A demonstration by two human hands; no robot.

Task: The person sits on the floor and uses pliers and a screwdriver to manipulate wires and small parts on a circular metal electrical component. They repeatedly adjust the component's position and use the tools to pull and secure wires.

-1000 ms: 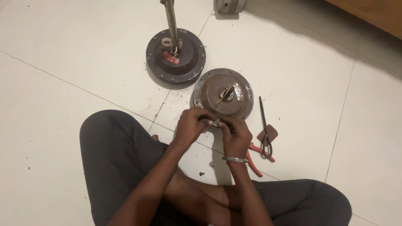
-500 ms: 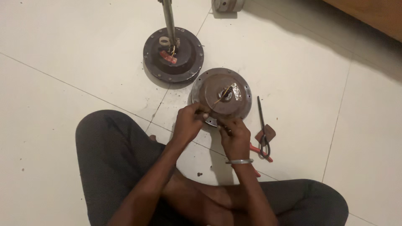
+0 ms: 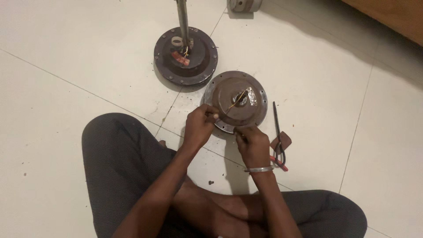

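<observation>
Head view: round metal cover (image 3: 238,102) flat on the tiled floor (image 3: 79,57) just ahead of crossed legs, left hand (image 3: 199,125) clenched on its near-left rim, right hand (image 3: 252,143) closed around something small at the near edge, too hidden to name. Behind it, well apart, round motor base (image 3: 186,55) with upright rod (image 3: 182,17); just right of the cover, pliers (image 3: 277,136) lying flat.

I see the white tiled floor (image 3: 79,57) bearing a round motor cover (image 3: 238,102), a motor base with rod (image 3: 186,56), pliers (image 3: 278,136) and a loose screw (image 3: 211,182).
</observation>
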